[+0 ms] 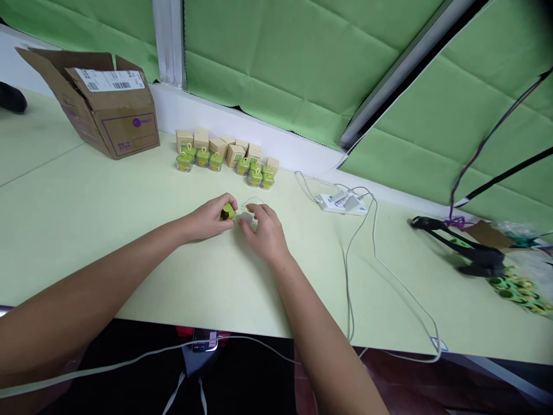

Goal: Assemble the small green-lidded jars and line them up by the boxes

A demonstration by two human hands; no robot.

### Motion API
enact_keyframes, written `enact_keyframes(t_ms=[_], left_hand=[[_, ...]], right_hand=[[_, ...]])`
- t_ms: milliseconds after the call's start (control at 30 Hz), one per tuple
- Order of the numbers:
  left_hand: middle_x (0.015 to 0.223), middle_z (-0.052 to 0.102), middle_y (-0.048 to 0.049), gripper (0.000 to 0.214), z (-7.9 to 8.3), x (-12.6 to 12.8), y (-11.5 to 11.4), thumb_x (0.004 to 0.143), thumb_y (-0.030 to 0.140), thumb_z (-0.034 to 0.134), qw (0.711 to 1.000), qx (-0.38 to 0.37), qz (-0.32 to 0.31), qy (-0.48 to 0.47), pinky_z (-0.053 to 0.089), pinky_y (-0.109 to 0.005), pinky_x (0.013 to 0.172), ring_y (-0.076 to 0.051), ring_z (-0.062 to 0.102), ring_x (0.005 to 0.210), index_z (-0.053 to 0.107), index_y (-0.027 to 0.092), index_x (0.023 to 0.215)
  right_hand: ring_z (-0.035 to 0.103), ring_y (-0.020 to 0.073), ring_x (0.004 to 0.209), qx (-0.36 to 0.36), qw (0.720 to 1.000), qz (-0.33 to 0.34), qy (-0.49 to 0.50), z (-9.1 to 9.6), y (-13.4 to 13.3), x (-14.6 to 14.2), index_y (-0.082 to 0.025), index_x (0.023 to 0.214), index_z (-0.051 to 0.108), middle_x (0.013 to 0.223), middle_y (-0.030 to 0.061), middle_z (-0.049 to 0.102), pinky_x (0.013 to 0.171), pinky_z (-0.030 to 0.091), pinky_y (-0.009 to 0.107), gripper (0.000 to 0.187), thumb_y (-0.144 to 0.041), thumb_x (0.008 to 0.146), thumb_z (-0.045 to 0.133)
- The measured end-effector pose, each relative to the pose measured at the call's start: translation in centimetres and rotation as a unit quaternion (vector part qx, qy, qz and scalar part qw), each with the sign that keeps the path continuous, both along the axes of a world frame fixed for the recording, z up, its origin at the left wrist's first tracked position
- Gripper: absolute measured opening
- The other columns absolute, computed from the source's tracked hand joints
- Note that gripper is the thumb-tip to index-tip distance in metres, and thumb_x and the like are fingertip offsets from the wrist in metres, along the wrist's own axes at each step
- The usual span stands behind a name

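My left hand (pixel 212 217) is closed around a small green lid (pixel 227 212), whose hollow dark side shows. Just to its right, my right hand (pixel 266 230) has its thumb and fingers curled on a small clear jar (pixel 247 215) with a pale, greyish patch. The two pieces are apart, with a narrow gap between them. Fingers hide part of the jar. Beyond my hands stand several small clear jars with green lids and loop handles (pixel 216 162), in front of several small beige cardboard boxes (pixel 235 155).
An open brown carton (pixel 125 124) stands at the back left. To the right lies a white power strip (pixel 343 203) with cables trailing over the table edge. A black stand (pixel 470 248) and a heap of green parts (pixel 518 294) lie far right. A phone (pixel 204 340) is below the edge.
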State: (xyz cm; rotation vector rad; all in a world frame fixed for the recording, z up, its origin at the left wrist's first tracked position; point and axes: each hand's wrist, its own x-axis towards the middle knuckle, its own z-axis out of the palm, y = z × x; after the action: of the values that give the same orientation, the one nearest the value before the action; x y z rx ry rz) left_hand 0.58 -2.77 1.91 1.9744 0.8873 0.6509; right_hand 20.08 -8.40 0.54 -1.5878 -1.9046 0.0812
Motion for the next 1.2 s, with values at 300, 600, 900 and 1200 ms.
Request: enact_keyframes(t_ms=[300,600,900,1200], left_hand=[[0.086,0.061,0.0017,0.023,-0.8,0.2,0.3,0.085,0.031,0.061,0.998,0.069,-0.002,0.008,0.041,-0.027,0.062,-0.015,0.053,0.071,0.054,0.025,0.106],[0.093,0.069,0.0003,0.022,-1.0,0.6,0.2,0.082,0.027,0.061,0.988,0.149,0.018,0.037,0.044,-0.028,0.067,-0.018,0.062,0.081,0.057,0.024,0.103],[0.1,0.069,-0.0026,0.021,-1.3,0.9,-0.1,0.083,0.025,0.06,0.987,0.158,0.013,0.037,0.045,-0.032,0.07,-0.021,0.064,0.086,0.054,0.023,0.103],[0.101,0.068,-0.0043,0.028,-1.7,1.3,-0.3,0.08,0.021,0.06,0.994,0.112,0.0,0.017,0.045,-0.032,0.068,-0.022,0.065,0.086,0.051,0.024,0.106]], right_hand=[[0.066,0.0174,0.079,-0.029,0.988,0.053,0.142,0.7,-0.3,-0.8,-0.022,0.1,0.069,0.094,0.0033,0.074,0.073,0.053,0.032,0.017,-0.033,0.094,0.057],[0.066,0.0158,0.078,-0.081,0.967,0.069,0.233,0.8,-0.6,-1.5,-0.024,0.101,0.071,0.094,0.0021,0.075,0.064,0.052,0.028,0.023,-0.04,0.085,0.07],[0.064,0.0159,0.073,-0.058,0.97,0.052,0.23,0.5,-0.4,-1.7,-0.023,0.097,0.069,0.089,0.0021,0.073,0.064,0.054,0.03,0.017,-0.035,0.086,0.067],[0.065,0.0162,0.086,0.068,0.985,0.113,0.11,-0.6,-0.1,-1.6,-0.024,0.106,0.071,0.112,0.0083,0.063,0.072,0.058,0.031,0.024,-0.015,0.091,0.054]])
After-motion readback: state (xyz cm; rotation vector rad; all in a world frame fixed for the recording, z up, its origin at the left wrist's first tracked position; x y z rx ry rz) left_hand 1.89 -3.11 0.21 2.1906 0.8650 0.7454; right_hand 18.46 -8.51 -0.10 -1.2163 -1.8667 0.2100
